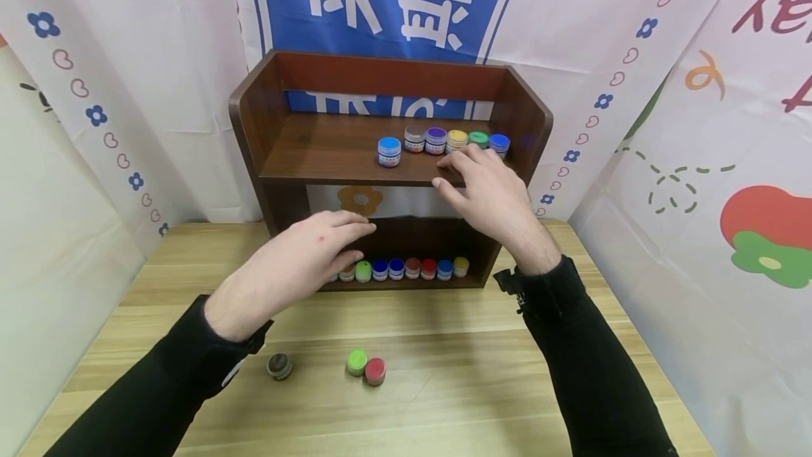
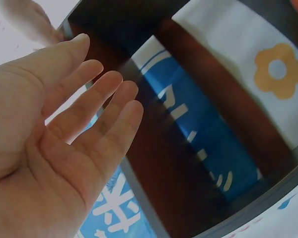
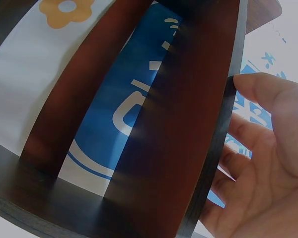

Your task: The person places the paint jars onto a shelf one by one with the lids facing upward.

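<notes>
My right hand (image 1: 491, 196) is at the front of the upper shelf (image 1: 330, 147), fingers stretched over it and overlapping a row of small paint jars (image 1: 435, 140) in the head view. Its thumb (image 3: 258, 87) lies right at the shelf's front edge in the right wrist view, with no jar visible in the hand. A blue-lidded jar (image 1: 389, 151) stands left of that row, a bit nearer the front. Lower down, my left hand (image 1: 301, 259) hovers before the bottom shelf, its loosely straight fingers (image 2: 119, 129) holding nothing. It partly covers the lower jar row (image 1: 396, 269).
The dark brown two-tier rack (image 1: 254, 125) stands at the back of the wooden table (image 1: 444, 386). On the tabletop are a dark-lidded jar (image 1: 279, 366), a green-lidded jar (image 1: 357, 362) and a red-lidded jar (image 1: 375, 371). Printed cloth (image 1: 698, 161) hangs around the sides.
</notes>
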